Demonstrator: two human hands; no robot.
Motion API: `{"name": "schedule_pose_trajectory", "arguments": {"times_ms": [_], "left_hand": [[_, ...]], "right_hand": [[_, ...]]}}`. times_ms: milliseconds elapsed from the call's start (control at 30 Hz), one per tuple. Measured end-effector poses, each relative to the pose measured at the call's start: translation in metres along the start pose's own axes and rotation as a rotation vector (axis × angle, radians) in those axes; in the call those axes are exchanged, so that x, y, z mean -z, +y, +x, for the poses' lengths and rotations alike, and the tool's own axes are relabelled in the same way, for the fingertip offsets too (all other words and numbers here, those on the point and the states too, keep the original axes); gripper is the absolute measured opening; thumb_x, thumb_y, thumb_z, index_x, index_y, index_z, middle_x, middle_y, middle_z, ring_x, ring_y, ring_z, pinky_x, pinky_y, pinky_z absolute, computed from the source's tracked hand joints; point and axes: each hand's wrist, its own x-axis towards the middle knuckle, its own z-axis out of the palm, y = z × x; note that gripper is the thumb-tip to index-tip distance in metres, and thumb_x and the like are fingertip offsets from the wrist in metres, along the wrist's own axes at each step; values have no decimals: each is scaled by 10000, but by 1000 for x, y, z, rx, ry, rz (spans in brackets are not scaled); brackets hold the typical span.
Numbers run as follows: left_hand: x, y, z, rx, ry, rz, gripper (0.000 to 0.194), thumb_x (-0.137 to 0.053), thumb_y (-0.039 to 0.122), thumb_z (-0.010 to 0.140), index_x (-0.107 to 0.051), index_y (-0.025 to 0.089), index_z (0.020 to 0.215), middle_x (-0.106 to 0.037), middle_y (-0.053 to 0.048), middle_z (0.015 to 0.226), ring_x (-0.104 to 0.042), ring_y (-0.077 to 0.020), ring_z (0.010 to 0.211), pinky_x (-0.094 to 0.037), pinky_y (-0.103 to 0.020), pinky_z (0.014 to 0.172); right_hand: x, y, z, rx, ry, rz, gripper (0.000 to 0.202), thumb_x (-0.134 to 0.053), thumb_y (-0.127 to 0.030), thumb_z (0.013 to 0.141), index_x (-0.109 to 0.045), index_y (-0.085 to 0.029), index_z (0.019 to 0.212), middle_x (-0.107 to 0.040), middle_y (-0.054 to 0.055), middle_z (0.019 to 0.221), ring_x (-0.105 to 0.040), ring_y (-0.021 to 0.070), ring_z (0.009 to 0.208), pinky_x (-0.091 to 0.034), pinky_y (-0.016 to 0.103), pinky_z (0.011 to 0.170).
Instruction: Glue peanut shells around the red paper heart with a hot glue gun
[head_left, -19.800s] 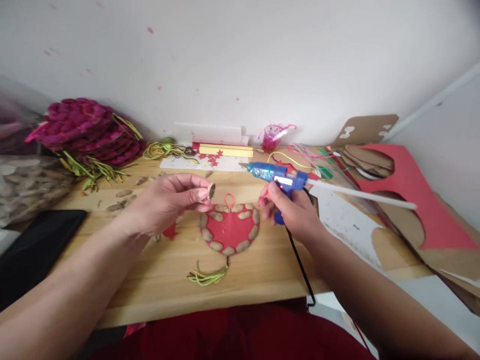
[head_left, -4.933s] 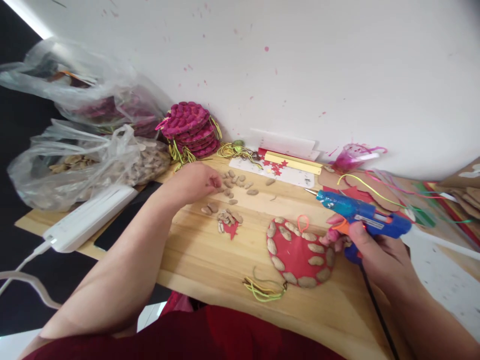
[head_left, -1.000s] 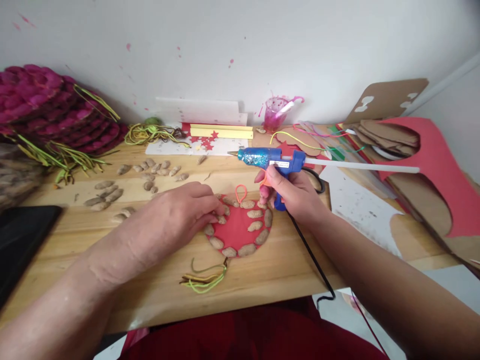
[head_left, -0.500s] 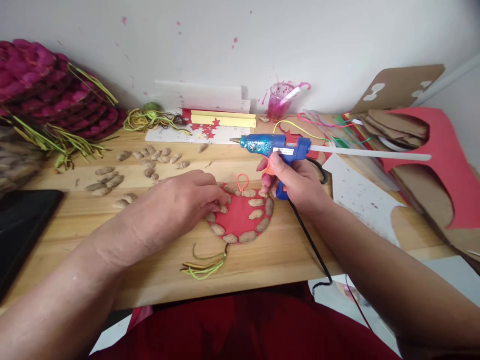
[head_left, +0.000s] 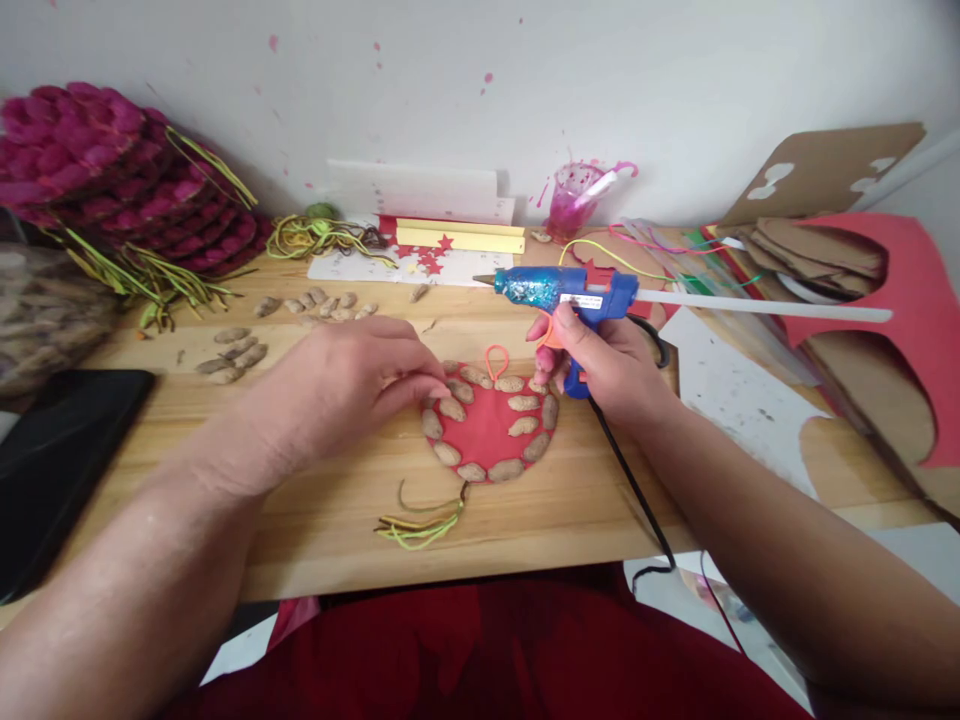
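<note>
My right hand (head_left: 600, 365) grips a blue hot glue gun (head_left: 536, 287), fingers around its handle and orange trigger. The gun's nozzle points left, and a long white glue stick runs out of its back. Below it lies a red disc (head_left: 491, 425), its edge lined with peanuts and more peanuts set inside the ring. An orange loop (head_left: 496, 361) sits at the disc's top and a yarn tassel (head_left: 420, 525) at its bottom. At the disc's left rim is my left hand (head_left: 367, 375), thumb and fingers closed together, no object visible in them, beside a peanut (head_left: 452, 408).
Loose peanuts (head_left: 240, 350) lie left, near a black flat device (head_left: 71, 470) and a bag of peanuts (head_left: 45, 320). Stacked magenta pieces (head_left: 112, 170) stand behind. At the back are a pink-stained cup (head_left: 574, 200) and red stars (head_left: 431, 262); cut red card (head_left: 907, 300) is right.
My left hand has drawn back slightly left from the disc, uncovering peanuts on its left side. My right hand still holds the glue gun. The whole view has shifted a little.
</note>
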Motion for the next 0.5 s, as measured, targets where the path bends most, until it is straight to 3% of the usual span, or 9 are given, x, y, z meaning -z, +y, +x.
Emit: {"name": "schedule_pose_trajectory", "arguments": {"times_ms": [100, 267, 500], "left_hand": [[3, -3, -1, 33, 25, 47, 358, -506, 374, 1038, -778, 199, 884, -731, -53, 828, -672, -179, 763, -490, -304, 712], [1, -2, -2, 17, 21, 9, 285, -497, 252, 1020, -773, 217, 1077, -775, -37, 929, -705, -163, 816, -504, -291, 763], [5, -3, -3, 28, -20, 44, 344, -545, 374, 1025, -765, 185, 840, -722, -39, 773, -647, -163, 692, -453, -290, 669]], "right_hand": [[0, 1, 0, -2, 4, -5, 540, -700, -762, 832, -655, -223, 819, -619, -11, 650, -643, 130, 541, -486, 252, 475], [0, 0, -1, 6, 16, -14, 559, -702, -781, 812, -660, -223, 823, -624, -12, 648, -650, 133, 551, -485, 246, 473], [3, -7, -4, 84, 60, -95, 562, -707, -779, 809, -651, -219, 810, -616, -20, 611, -633, 130, 499, -461, 248, 444]]}}
